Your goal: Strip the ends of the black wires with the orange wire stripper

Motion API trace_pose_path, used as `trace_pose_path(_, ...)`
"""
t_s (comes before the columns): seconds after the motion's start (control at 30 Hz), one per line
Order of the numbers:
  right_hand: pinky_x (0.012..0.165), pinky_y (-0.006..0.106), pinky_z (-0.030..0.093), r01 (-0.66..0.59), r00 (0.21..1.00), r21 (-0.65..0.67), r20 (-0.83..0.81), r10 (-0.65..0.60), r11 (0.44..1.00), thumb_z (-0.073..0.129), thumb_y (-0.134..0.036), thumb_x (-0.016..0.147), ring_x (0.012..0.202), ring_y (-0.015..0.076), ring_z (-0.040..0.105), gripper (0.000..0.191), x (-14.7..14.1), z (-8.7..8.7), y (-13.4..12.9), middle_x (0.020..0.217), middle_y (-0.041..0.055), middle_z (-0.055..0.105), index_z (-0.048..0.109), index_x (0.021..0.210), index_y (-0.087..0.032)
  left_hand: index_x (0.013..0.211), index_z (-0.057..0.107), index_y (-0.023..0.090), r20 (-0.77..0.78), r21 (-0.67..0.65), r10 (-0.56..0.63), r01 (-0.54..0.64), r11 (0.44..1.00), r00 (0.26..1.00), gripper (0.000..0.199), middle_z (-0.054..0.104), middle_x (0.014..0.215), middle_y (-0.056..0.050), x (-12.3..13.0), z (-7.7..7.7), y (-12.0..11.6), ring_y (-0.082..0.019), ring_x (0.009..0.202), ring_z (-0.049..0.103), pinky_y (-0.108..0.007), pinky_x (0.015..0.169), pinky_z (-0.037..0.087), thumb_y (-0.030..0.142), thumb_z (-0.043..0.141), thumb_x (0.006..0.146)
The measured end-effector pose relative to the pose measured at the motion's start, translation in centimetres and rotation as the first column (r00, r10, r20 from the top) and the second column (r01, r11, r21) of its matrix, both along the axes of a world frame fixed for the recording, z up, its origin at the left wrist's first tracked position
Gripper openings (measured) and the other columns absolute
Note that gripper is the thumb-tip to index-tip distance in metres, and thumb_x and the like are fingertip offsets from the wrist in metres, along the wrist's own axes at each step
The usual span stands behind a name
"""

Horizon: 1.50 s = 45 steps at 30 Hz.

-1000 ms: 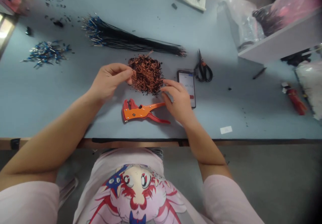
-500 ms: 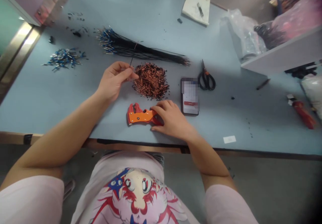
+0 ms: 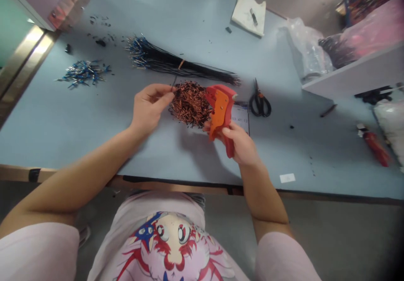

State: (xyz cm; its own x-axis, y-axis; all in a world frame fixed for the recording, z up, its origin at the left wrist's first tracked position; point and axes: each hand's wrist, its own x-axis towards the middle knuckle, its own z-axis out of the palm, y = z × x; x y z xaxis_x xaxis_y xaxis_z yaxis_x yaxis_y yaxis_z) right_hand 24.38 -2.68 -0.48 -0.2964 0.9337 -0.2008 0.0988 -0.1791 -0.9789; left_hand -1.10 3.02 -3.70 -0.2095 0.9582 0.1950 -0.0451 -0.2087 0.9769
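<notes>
Got a pale blue desk (image 3: 195, 163) here, with a long bundle of black, blue-tipped wires (image 3: 176, 65) lying toward its back edge. Mid-desk there's a heap of copper-coloured wire bits (image 3: 189, 104). My right hand (image 3: 241, 142) is closed round orange-and-red wire stripper pliers (image 3: 221, 112), held up just beside the heap, while my left hand (image 3: 148, 106) pinches a thin black wire (image 3: 174, 81) in its fingertips.

I have the left hand (image 3: 148, 106) pinching a thin black wire (image 3: 173, 81) at the edge of a heap of copper wire clippings (image 3: 189, 104). The right hand (image 3: 237, 140) grips an orange-and-red wire stripper (image 3: 221, 112), raised and tilted over the counter (image 3: 284, 150), partly covering a phone (image 3: 241, 119); black-handled scissors (image 3: 260, 103) lie just beyond, a black wire bundle (image 3: 176, 64) behind the heap
</notes>
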Motion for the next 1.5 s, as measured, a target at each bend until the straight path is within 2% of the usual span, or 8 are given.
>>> trace_pose_path(0.13, 0.073, 0.044, 0.062, -0.090, 0.956, -0.314, -0.293, -0.006, 0.945, 0.059, -0.047, 0.085, 0.084, 0.0260, 0.073, 0.040, -1.2, -0.2, -0.1, 0.107, 0.0138, 0.075, 0.062, 0.112, -0.017, 0.088, 0.074, 0.026, -0.279, 0.130, -0.084, 0.124, 0.984, 0.957, 0.007, 0.071, 0.088, -0.001, 1.2, 0.7, -2.5, -0.016, 0.085, 0.064, -0.031, 0.079, 0.049, 0.033, 0.072, 0.086)
trace_pose_path(0.23, 0.071, 0.040, 0.063, -0.171, 0.918, -0.394, -0.397, 0.001, 0.903, 0.069, -0.047, 0.082, 0.076, 0.0214, 0.071, 0.043, -1.8, 0.1, -0.6, 0.097, 0.0100, 0.074, 0.063, 0.112, -0.016, 0.087, 0.074, 0.026, -0.372, 0.185, -0.120, 0.201, 0.962, 0.920, 0.005, 0.071, 0.091, -0.001, 1.5, 1.1, -3.4, -0.017, 0.090, 0.064, -0.033, 0.086, 0.050, 0.027, 0.069, 0.088)
trace_pose_path(0.43, 0.072, 0.038, 0.063, -0.237, 0.904, -0.393, -0.424, 0.053, 0.889, 0.084, -0.040, 0.074, 0.078, 0.0204, 0.072, 0.054, -1.4, 0.6, -1.2, 0.093, 0.0078, 0.072, 0.062, 0.117, -0.015, 0.086, 0.072, 0.023, -0.338, 0.206, -0.067, 0.144, 0.968, 0.939, 0.004, 0.072, 0.084, 0.000, 1.6, 1.3, -3.7, -0.015, 0.079, 0.062, -0.031, 0.076, 0.049, 0.023, 0.068, 0.088)
trace_pose_path(0.53, 0.073, 0.039, 0.063, -0.240, 0.900, -0.396, -0.434, 0.050, 0.887, 0.085, -0.040, 0.073, 0.078, 0.0208, 0.073, 0.056, -1.1, 0.6, -1.2, 0.095, 0.0078, 0.072, 0.062, 0.118, -0.015, 0.085, 0.071, 0.024, -0.372, 0.227, -0.064, 0.157, 0.961, 0.926, 0.005, 0.071, 0.082, 0.001, 1.6, 1.4, -3.8, -0.016, 0.080, 0.063, -0.033, 0.080, 0.050, 0.025, 0.067, 0.087)
trace_pose_path(0.63, 0.074, 0.040, 0.064, -0.271, 0.882, -0.382, -0.466, 0.069, 0.883, 0.085, -0.040, 0.073, 0.077, 0.0203, 0.073, 0.056, -1.0, 0.5, -1.2, 0.095, 0.0067, 0.071, 0.061, 0.118, -0.017, 0.083, 0.072, 0.024, -0.398, 0.204, -0.149, 0.246, 0.948, 0.905, 0.007, 0.072, 0.084, 0.000, 1.9, 1.3, -4.2, -0.017, 0.082, 0.064, -0.034, 0.083, 0.050, 0.027, 0.067, 0.087)
trace_pose_path(0.87, 0.071, 0.042, 0.064, -0.375, 0.830, -0.353, -0.540, 0.141, 0.857, 0.082, -0.044, 0.075, 0.073, 0.0190, 0.071, 0.052, -1.2, 0.3, -1.6, 0.088, 0.0038, 0.068, 0.060, 0.115, -0.018, 0.089, 0.075, 0.022, -0.277, 0.057, -0.355, 0.384, 0.922, 0.893, 0.007, 0.076, 0.091, -0.002, 2.8, 0.7, -4.8, -0.017, 0.084, 0.068, -0.030, 0.075, 0.049, 0.026, 0.069, 0.088)
trace_pose_path(1.27, 0.079, 0.053, 0.063, -0.427, 0.824, -0.387, -0.538, 0.175, 0.818, 0.081, -0.053, 0.074, 0.074, 0.0223, 0.071, 0.058, -1.4, 0.2, -1.7, 0.088, 0.0053, 0.067, 0.057, 0.113, -0.017, 0.095, 0.077, 0.029, -0.398, 0.243, -0.325, 0.440, 0.864, 0.858, 0.013, 0.077, 0.092, -0.001, 2.9, -0.5, -4.5, -0.018, 0.088, 0.070, -0.034, 0.084, 0.051, 0.021, 0.068, 0.092)
trace_pose_path(1.5, 0.069, 0.046, 0.064, -0.448, 0.799, -0.345, -0.567, 0.198, 0.825, 0.078, -0.052, 0.081, 0.064, 0.0170, 0.067, 0.047, -1.4, -0.1, -2.0, 0.079, 0.0015, 0.064, 0.056, 0.103, -0.017, 0.097, 0.077, 0.028, -0.452, 0.230, -0.331, 0.467, 0.854, 0.829, 0.014, 0.078, 0.095, -0.001, 2.8, -0.8, -4.4, -0.017, 0.089, 0.070, -0.034, 0.086, 0.050, 0.024, 0.065, 0.094)
